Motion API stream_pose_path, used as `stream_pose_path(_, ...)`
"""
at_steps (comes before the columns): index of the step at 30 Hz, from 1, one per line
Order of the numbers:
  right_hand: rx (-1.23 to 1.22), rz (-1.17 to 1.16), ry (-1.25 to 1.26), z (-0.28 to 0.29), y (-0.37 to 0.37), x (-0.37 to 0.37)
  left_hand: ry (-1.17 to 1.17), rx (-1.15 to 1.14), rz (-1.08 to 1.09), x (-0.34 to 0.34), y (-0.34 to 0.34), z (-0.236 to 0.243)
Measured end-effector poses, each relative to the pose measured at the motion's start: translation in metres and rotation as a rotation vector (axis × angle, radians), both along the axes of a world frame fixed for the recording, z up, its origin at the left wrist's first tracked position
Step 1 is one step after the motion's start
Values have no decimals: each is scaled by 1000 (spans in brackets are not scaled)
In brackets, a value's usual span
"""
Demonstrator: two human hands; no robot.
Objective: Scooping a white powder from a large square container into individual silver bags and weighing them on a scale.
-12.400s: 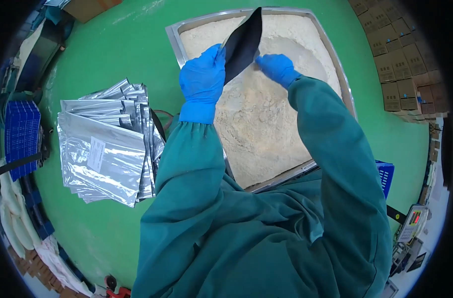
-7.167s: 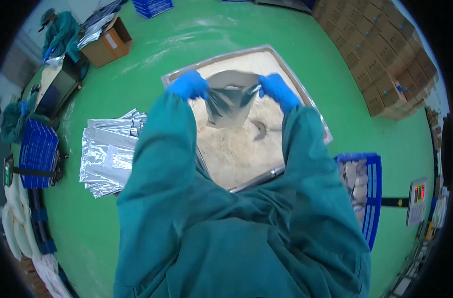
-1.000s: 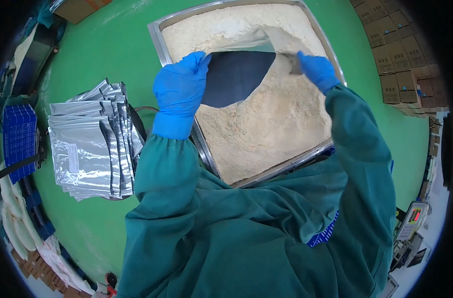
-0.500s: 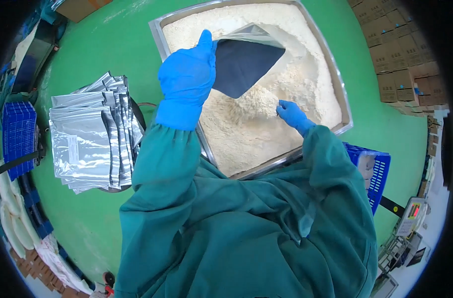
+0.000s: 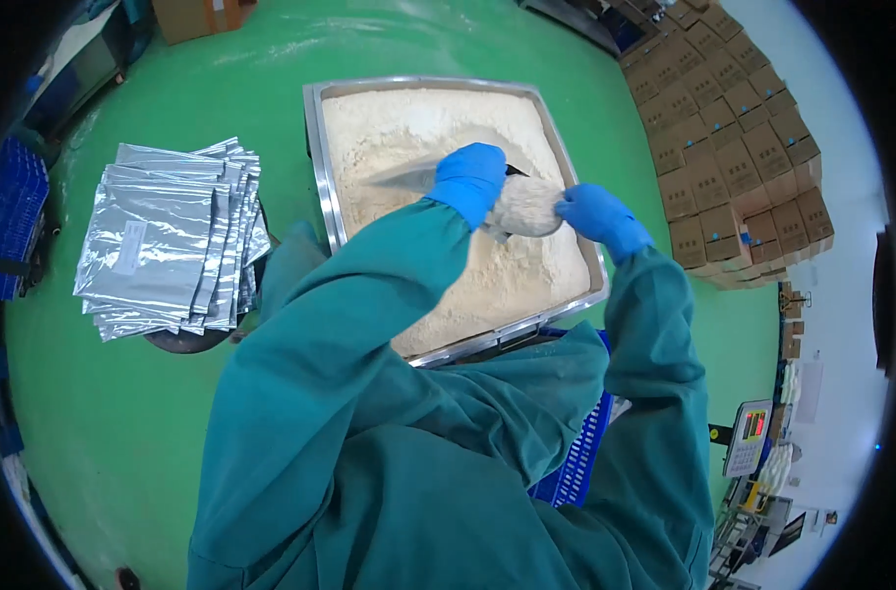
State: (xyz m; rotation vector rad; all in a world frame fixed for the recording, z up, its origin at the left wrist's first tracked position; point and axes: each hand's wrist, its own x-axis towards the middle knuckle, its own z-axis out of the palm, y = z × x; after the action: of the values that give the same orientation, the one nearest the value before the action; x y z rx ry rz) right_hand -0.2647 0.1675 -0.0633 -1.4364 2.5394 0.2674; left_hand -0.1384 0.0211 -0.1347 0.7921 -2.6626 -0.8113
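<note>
My left hand, in a blue glove, is closed on a bag whose pale, shiny side stretches left over the powder. A bit of its dark inside shows beside my fingers. My right hand, gloved in blue too, grips what looks like a scoop, heaped with cream-coloured powder, close to the bag's mouth. Its handle is hidden by my fingers. Both hands are above a square metal tray filled with the same powder; a hollow has been dug in its middle.
To the left, a stack of silver foil bags rests on a dark round support. A blue plastic crate stands under my right arm. Stacked cartons rise at the far right, with a scale display nearer me.
My right hand has lifted a heaped scoop out of the powder toward the bag. My left hand has moved right and tilted the bag. The view has shifted, so the tray appears lower.
</note>
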Motion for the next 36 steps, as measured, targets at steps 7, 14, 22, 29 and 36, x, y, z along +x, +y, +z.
stream_pose_path(7,184,127,329,37,-57,53,-42,56,136,5,-20,-19)
stream_pose_path(14,287,-33,281,2,13,-19,76,55,46,15,-63,-85)
stream_pose_path(22,129,-41,-366,-277,48,32,186,36,174,26,-61,-79)
stream_pose_path(29,34,-168,-519,-245,61,24,184,117,158,21,-67,-76)
stream_pose_path(36,-262,-311,-580,-71,57,-23,161,72,101,19,-64,-73)
